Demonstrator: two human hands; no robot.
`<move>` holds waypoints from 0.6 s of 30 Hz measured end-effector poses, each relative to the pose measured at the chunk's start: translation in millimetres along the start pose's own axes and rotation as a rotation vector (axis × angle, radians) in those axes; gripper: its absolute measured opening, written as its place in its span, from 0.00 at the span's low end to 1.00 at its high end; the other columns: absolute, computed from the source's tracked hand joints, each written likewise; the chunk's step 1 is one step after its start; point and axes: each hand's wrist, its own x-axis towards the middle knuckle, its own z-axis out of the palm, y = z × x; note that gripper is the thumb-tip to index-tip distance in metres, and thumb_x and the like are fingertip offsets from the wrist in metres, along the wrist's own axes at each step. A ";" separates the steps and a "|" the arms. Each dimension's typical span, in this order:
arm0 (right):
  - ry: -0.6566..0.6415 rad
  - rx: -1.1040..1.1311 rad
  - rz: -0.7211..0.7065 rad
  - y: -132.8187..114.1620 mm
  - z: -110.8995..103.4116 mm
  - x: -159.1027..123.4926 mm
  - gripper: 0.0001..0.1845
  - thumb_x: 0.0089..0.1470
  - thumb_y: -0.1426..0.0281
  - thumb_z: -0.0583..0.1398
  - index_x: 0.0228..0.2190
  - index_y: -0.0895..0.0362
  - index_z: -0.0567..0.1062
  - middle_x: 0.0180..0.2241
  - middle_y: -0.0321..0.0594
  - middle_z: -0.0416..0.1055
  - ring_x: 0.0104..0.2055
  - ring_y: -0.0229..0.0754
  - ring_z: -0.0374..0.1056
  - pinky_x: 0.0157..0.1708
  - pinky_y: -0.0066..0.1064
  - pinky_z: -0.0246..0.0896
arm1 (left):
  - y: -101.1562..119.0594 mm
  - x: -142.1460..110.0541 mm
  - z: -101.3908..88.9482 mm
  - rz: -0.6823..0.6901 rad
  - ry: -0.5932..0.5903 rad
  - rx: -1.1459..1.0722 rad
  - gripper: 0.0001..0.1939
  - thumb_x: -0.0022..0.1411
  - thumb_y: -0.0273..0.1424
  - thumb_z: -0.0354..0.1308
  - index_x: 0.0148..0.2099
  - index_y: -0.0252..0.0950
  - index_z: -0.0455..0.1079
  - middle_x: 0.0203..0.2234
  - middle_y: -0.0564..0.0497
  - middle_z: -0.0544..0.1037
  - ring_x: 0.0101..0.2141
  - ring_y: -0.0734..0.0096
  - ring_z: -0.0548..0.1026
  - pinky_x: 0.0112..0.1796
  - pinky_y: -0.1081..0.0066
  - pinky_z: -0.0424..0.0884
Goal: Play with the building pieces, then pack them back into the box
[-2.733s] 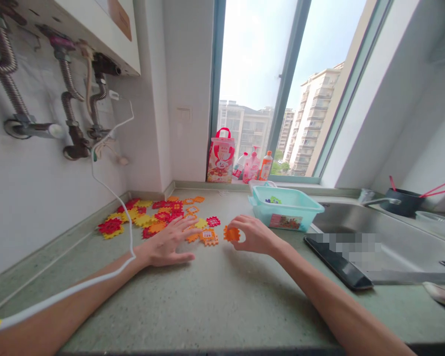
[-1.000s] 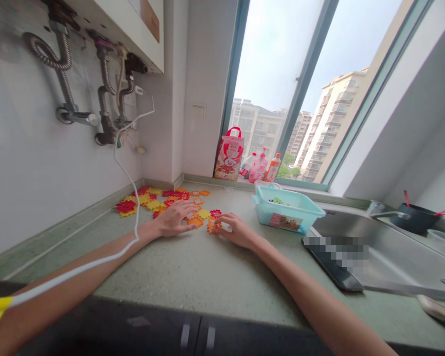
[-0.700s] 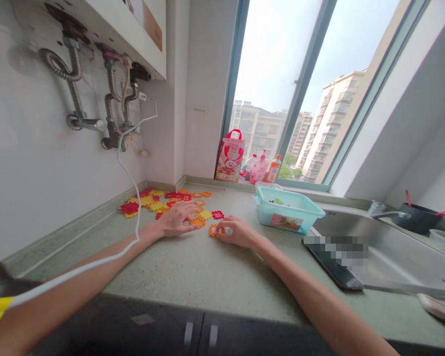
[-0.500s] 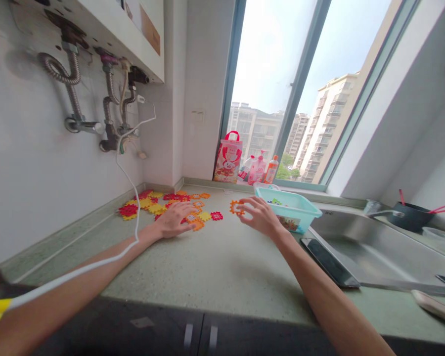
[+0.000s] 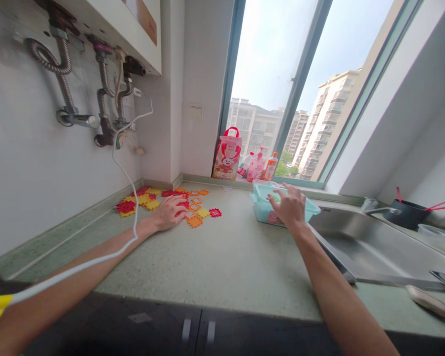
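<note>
My left hand (image 5: 168,213) rests palm down at the near side of the flat toothed plastic pieces, its fingers apart and some fingertips over red ones. Beside it lie an orange piece (image 5: 195,221), a yellow piece (image 5: 203,213) and a red piece (image 5: 215,212). More red and yellow pieces (image 5: 126,206) are heaped farther left. My right hand (image 5: 291,205) is over the light teal plastic box (image 5: 261,211), fingers spread, with nothing visible in them. The hand hides much of the box's inside; a bit of green shows there.
A white cable (image 5: 135,217) hangs across my left forearm. Right of the box are a phone (image 5: 337,262), partly behind my right forearm, and a steel sink (image 5: 374,247). A red-and-pink bag (image 5: 228,158) and bottles (image 5: 257,167) stand on the windowsill.
My right hand has moved right, from the counter to over the box. The orange toothed piece it held no longer shows in it. My left hand has shifted slightly left.
</note>
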 end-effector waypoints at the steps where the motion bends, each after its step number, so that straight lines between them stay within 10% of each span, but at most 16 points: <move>1: -0.002 0.058 -0.083 -15.9 1.1 -2.2 0.17 0.66 0.59 0.59 0.47 0.56 0.83 0.63 0.55 0.69 0.66 0.62 0.59 0.60 0.57 0.57 | 1.3 0.2 -0.8 0.023 -0.014 -0.016 0.15 0.69 0.38 0.56 0.46 0.42 0.84 0.59 0.45 0.78 0.65 0.50 0.68 0.68 0.44 0.57; 9: -0.403 0.625 -0.687 -124.5 6.6 -47.5 0.28 0.61 0.57 0.68 0.60 0.47 0.75 0.66 0.48 0.68 0.64 0.56 0.66 0.63 0.53 0.62 | 31.2 0.7 -5.6 0.218 -0.082 -0.103 0.11 0.69 0.37 0.60 0.47 0.45 0.82 0.64 0.49 0.74 0.67 0.52 0.65 0.70 0.46 0.55; 13: -0.529 0.679 -0.695 -150.1 -1.2 -61.4 0.33 0.52 0.46 0.72 0.54 0.50 0.78 0.57 0.49 0.76 0.58 0.58 0.72 0.59 0.51 0.66 | 40.7 1.5 -2.9 0.251 -0.086 -0.095 0.10 0.68 0.40 0.62 0.46 0.45 0.82 0.61 0.50 0.77 0.67 0.52 0.66 0.70 0.47 0.57; 18: -0.607 0.656 -0.585 -158.9 -4.2 -61.3 0.14 0.59 0.54 0.70 0.38 0.50 0.82 0.38 0.41 0.81 0.42 0.48 0.77 0.47 0.39 0.71 | 42.7 4.1 -0.9 0.268 -0.113 -0.139 0.12 0.72 0.44 0.59 0.43 0.46 0.82 0.57 0.51 0.81 0.65 0.53 0.68 0.69 0.47 0.58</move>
